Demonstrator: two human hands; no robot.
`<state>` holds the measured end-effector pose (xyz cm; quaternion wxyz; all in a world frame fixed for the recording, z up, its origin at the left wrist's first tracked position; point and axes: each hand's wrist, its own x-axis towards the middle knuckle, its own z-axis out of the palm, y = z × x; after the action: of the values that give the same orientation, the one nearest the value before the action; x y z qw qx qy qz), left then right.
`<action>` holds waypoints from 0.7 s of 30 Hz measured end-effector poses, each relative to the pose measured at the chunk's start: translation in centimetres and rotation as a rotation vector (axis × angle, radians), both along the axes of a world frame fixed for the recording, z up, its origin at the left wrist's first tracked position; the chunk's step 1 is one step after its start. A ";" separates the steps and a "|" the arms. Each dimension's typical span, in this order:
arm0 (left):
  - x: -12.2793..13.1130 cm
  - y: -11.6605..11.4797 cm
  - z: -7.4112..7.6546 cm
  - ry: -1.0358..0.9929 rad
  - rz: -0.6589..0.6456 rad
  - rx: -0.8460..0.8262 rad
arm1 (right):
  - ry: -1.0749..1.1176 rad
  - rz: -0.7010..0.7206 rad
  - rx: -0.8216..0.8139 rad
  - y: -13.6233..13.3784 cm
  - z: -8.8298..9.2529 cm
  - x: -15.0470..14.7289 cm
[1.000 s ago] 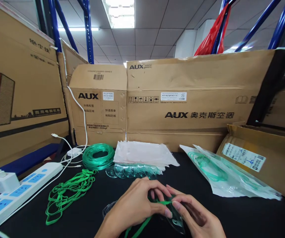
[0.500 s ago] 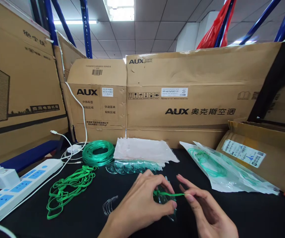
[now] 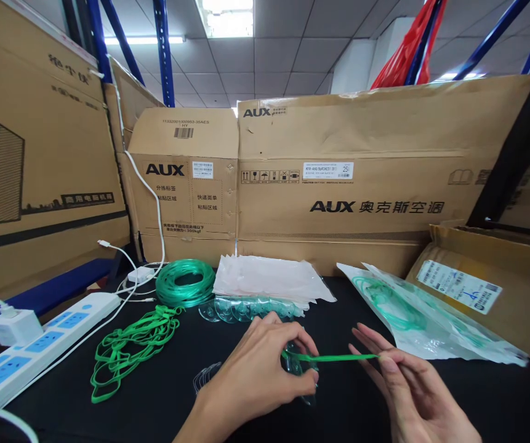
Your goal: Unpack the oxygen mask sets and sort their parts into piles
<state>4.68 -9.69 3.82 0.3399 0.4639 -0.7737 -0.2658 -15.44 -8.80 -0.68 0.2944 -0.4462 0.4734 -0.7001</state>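
Observation:
Near the bottom centre, my left hand is closed round a clear plastic piece, which its fingers partly cover. A green elastic strap stretches from that piece to the right. The thumb and fingertips of my right hand pinch the strap's far end. Behind my left hand lies a row of clear greenish plastic pieces. Thin clear curved pieces rest on the black table just left of my left wrist.
A tangle of green straps and a coil of green tubing lie left, beside a white power strip. White bags lie behind; packed tubing bags and a cardboard box stand right.
My right hand has moved right, drawing the green strap out longer and straighter. My left hand has shifted slightly left with the clear piece.

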 end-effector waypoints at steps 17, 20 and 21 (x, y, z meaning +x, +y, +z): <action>-1.2 0.1 -0.3 0.104 -0.178 -0.104 | -0.143 0.376 0.250 0.3 0.1 1.7; -1.3 0.1 -0.7 0.049 -0.143 -0.042 | -0.090 0.351 0.210 0.4 0.3 1.5; -1.3 0.1 -0.7 0.034 -0.129 -0.014 | -0.065 0.336 0.200 0.3 0.3 1.3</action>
<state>3.41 -9.60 3.09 0.3382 0.4062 -0.7980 -0.2896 -14.13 -8.48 -0.33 0.4652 -0.4648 0.4497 -0.6044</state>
